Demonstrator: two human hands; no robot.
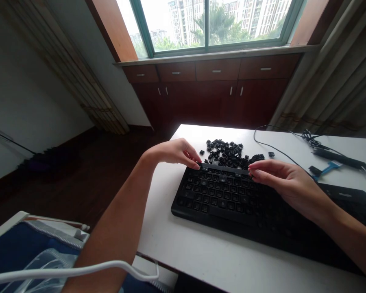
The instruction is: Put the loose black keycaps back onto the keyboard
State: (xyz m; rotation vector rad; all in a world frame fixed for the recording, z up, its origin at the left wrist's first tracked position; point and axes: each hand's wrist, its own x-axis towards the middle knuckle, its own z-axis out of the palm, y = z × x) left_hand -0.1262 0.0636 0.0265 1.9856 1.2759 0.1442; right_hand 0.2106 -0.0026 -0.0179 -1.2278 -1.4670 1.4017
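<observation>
A long black keyboard [219, 203] lies on the white table, with many key positions bare and only a few keycaps seated. At its upper left corner, my left hand [177, 152] is closed, thumb and forefinger on the back edge. My right hand [286, 179] hovers over the upper middle, thumb and forefinger pinched on what looks like a small black keycap [250, 173], mostly hidden by the fingertips. Behind the keyboard spreads a pile of loose black keycaps [225, 151]. My right hand and forearm cover part of the keyboard's right half.
A blue brush [327, 169] and a black stick-shaped tool with a cable [338, 158] lie at the right. One keycap [271, 154] sits apart from the pile. A white cable [110, 265] crosses the lower left, before a chair with blue fabric [9, 248].
</observation>
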